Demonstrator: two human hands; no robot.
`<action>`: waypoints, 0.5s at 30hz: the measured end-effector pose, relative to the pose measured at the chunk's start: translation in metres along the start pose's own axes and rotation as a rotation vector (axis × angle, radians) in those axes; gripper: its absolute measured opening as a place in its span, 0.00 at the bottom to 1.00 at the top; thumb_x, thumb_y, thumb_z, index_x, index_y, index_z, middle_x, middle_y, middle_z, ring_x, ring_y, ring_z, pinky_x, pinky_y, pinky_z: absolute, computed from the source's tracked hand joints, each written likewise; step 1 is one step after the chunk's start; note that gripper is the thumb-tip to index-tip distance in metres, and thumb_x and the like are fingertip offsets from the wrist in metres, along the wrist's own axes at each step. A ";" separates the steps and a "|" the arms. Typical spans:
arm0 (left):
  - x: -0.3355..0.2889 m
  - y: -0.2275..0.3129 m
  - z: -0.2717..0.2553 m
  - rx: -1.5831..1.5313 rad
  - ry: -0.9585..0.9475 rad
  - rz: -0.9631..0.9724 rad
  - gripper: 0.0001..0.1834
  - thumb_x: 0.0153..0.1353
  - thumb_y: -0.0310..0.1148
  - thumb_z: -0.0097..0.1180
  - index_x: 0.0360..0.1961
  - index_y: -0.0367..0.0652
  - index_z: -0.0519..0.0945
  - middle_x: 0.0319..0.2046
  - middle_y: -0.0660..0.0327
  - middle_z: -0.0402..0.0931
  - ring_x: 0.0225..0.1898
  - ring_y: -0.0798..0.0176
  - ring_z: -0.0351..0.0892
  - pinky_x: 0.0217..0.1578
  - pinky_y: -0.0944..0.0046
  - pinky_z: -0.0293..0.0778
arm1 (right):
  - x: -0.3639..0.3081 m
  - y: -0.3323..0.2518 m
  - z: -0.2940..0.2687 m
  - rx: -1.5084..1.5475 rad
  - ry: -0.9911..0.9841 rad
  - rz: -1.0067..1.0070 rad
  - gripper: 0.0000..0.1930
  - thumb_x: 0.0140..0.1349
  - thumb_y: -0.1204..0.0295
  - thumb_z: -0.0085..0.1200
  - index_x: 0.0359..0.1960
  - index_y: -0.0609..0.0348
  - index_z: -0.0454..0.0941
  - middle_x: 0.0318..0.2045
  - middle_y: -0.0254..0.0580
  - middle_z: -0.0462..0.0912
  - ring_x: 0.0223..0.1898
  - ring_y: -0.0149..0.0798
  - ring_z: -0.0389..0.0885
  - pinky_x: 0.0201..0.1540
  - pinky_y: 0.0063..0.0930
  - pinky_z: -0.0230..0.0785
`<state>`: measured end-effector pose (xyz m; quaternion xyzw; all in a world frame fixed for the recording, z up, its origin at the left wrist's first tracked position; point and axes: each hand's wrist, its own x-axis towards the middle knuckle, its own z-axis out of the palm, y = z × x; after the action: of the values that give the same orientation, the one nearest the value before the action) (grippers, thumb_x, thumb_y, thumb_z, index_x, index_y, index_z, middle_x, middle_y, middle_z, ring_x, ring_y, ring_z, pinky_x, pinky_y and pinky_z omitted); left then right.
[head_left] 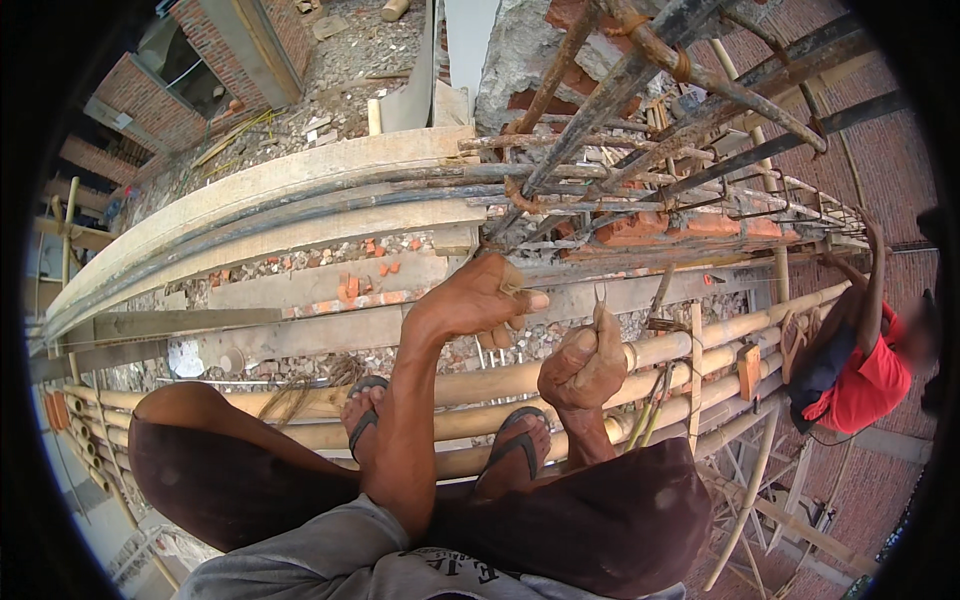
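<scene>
My left hand point(488, 298) is closed beside the rebar joint, fingers curled down and thumb pointing right. Something tan shows by its thumb, too small to make out. Lower and to the right, my right hand point(583, 368) is shut on a thin two-pronged metal piece point(600, 297), its tips pointing up; the rest is hidden in my fist. Just beyond my hands, rusty steel bars point(575, 125) cross and meet a long rebar cage point(740, 205). Long bars point(300, 205) run left from the joint between pale wooden boards point(290, 165).
Bamboo poles point(480, 385) lie under my sandalled feet point(518, 445), with rubble point(300, 265) visible below. Broken brickwork point(660, 230) lies along the cage. At right, a person in a red shirt point(868, 370) reaches to the cage's far end. Upright bamboo point(696, 375) stands nearby.
</scene>
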<state>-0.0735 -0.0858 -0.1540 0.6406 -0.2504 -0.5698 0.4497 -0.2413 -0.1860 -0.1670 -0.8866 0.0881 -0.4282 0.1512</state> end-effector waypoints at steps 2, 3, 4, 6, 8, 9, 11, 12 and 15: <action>-0.008 0.007 -0.002 -0.013 0.081 -0.002 0.26 0.62 0.46 0.60 0.47 0.29 0.78 0.29 0.54 0.81 0.23 0.62 0.84 0.19 0.67 0.79 | 0.002 -0.001 0.013 0.076 0.019 0.025 0.21 0.65 0.79 0.45 0.57 0.82 0.62 0.32 0.58 0.79 0.19 0.44 0.76 0.23 0.36 0.72; -0.012 0.010 -0.002 -0.019 0.122 -0.006 0.26 0.62 0.46 0.60 0.47 0.29 0.77 0.28 0.53 0.80 0.22 0.62 0.84 0.19 0.66 0.79 | 0.003 -0.001 0.018 0.059 0.029 0.031 0.21 0.65 0.78 0.45 0.57 0.82 0.62 0.33 0.60 0.79 0.19 0.45 0.77 0.23 0.36 0.72; -0.016 0.013 -0.001 0.006 0.151 0.015 0.26 0.62 0.45 0.60 0.48 0.29 0.77 0.28 0.53 0.80 0.22 0.61 0.84 0.19 0.66 0.79 | 0.005 -0.001 0.024 0.047 0.025 0.060 0.21 0.65 0.78 0.45 0.56 0.81 0.62 0.34 0.62 0.79 0.20 0.45 0.77 0.23 0.36 0.72; -0.023 0.017 0.000 0.056 0.208 0.054 0.26 0.62 0.45 0.60 0.48 0.29 0.76 0.27 0.52 0.79 0.22 0.60 0.83 0.18 0.65 0.78 | 0.011 0.003 0.034 0.008 0.064 0.029 0.21 0.65 0.78 0.46 0.56 0.82 0.63 0.37 0.65 0.80 0.21 0.46 0.78 0.23 0.37 0.72; -0.024 0.020 0.000 0.112 0.202 0.051 0.28 0.62 0.45 0.60 0.49 0.26 0.74 0.26 0.52 0.79 0.22 0.60 0.83 0.18 0.65 0.78 | 0.021 0.008 0.043 -0.047 0.154 -0.092 0.21 0.64 0.79 0.47 0.56 0.82 0.63 0.39 0.68 0.80 0.22 0.47 0.79 0.24 0.37 0.72; -0.025 0.021 0.000 0.147 0.215 0.062 0.29 0.62 0.44 0.60 0.49 0.25 0.74 0.25 0.51 0.78 0.22 0.61 0.83 0.19 0.65 0.77 | 0.025 0.010 0.045 -0.031 0.138 -0.124 0.21 0.64 0.79 0.48 0.56 0.82 0.64 0.40 0.67 0.80 0.22 0.47 0.79 0.24 0.37 0.72; -0.026 0.023 0.001 0.223 0.262 0.152 0.31 0.61 0.45 0.61 0.49 0.22 0.73 0.24 0.48 0.77 0.22 0.57 0.83 0.21 0.62 0.77 | 0.034 0.013 0.044 0.012 0.103 -0.167 0.21 0.62 0.80 0.49 0.56 0.81 0.65 0.41 0.65 0.81 0.22 0.46 0.79 0.24 0.36 0.71; -0.028 0.024 0.002 0.285 0.294 0.190 0.32 0.61 0.46 0.61 0.49 0.22 0.72 0.24 0.46 0.77 0.23 0.54 0.83 0.23 0.60 0.76 | 0.038 0.013 0.040 -0.009 0.063 -0.172 0.21 0.62 0.81 0.48 0.56 0.82 0.66 0.39 0.63 0.81 0.22 0.46 0.79 0.24 0.36 0.72; -0.035 0.029 0.004 0.516 0.394 0.278 0.33 0.60 0.47 0.61 0.46 0.20 0.72 0.26 0.39 0.76 0.24 0.44 0.81 0.29 0.52 0.74 | 0.050 0.016 0.020 -0.077 -0.051 -0.177 0.21 0.62 0.83 0.48 0.57 0.82 0.67 0.35 0.59 0.82 0.22 0.45 0.79 0.25 0.35 0.73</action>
<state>-0.0799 -0.0713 -0.1113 0.7907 -0.3790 -0.2866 0.3860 -0.1947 -0.2120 -0.1475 -0.9067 0.0221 -0.4134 0.0810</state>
